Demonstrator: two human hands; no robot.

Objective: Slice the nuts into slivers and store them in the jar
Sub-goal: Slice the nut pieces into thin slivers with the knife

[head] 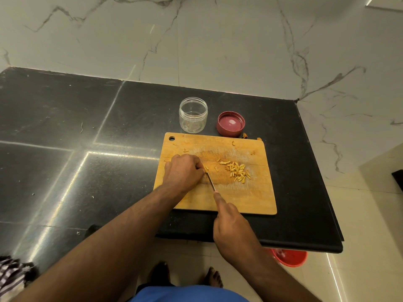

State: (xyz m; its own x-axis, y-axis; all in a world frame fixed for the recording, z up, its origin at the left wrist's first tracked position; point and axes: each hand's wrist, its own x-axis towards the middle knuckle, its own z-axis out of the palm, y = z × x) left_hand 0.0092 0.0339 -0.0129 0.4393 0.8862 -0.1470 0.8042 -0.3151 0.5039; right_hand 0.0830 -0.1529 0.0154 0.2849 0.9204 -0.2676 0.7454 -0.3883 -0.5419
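A wooden cutting board point(244, 199) lies on the black counter. A heap of pale nut slivers point(237, 172) sits on its middle right. My left hand point(183, 172) is curled on the board, pinching something small at its fingertips, hidden under the fingers. My right hand point(232, 223) grips the handle of a knife point(211, 182), forefinger along its spine, with the blade tip right at the left fingertips. An open clear jar point(193, 115) stands behind the board, and its red lid point(230, 123) lies upside down to the right of the jar.
Loose nut bits point(245, 135) lie at the board's far edge. The black counter point(65, 149) extends far to the left and ends just right of the board. A red bucket point(290, 258) stands on the floor below the counter's corner. My bare feet are at the bottom.
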